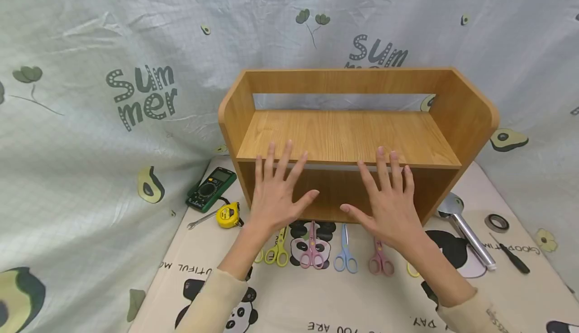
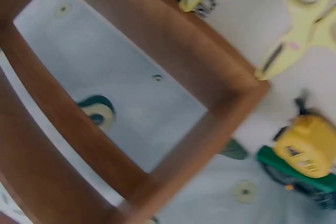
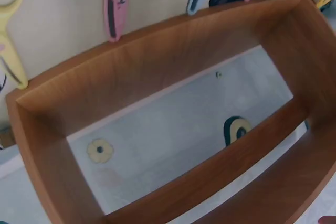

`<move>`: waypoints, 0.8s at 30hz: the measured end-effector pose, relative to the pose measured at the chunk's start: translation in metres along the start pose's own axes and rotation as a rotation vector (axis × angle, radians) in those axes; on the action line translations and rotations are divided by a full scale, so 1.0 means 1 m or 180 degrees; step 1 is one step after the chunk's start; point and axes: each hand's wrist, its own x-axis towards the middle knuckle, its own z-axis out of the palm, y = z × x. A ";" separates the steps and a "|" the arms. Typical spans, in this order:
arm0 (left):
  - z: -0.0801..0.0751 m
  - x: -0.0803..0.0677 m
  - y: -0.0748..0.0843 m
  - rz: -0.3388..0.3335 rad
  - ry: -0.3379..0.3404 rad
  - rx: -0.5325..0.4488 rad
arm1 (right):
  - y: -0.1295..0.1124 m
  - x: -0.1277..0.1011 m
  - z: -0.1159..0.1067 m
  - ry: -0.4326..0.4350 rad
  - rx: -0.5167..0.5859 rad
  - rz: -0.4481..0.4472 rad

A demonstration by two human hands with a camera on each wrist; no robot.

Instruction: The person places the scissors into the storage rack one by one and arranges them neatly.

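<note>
- The wooden shelf (image 1: 348, 134) stands upright on the desk, at centre right of the head view, its front facing the person; it has two high sides, a middle board, a lower board and a rail across the upper back.
- The left hand (image 1: 277, 197) is spread in front of the shelf's left half, its fingers straight and apart, gripping nothing.
- The right hand (image 1: 391, 207) mirrors it in front of the right half, fingers likewise extended and holding nothing; whether either hand touches the wood, I cannot tell.
- The desk (image 1: 289, 300) wears a pale cover printed with pandas and dark lettering, filling the lower middle of the frame.
- Scissors run in a row along the shelf's front at lower centre: yellow scissors (image 1: 277, 253), pink scissors (image 1: 312, 252) and blue scissors (image 1: 346, 258) among them.
- At centre left lie a green multimeter (image 1: 210, 189), a yellow tape measure (image 1: 228, 216) and a wrench (image 1: 202, 219).
- At right lie a silver long-handled tool (image 1: 472, 241), a black tape roll (image 1: 496, 223) and a black-handled screwdriver (image 1: 514, 259).
- Wrinkled, pale hanging cloth (image 1: 77, 182) encloses the desk at left, back and right, printed with avocados, flowers and "summer"; both wrist views show it through the shelf's open back.
</note>
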 end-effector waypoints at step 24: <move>0.033 -0.079 -0.111 -0.1984 -0.1074 -0.2302 | -0.096 -0.019 0.057 -0.0392 0.0430 -0.0983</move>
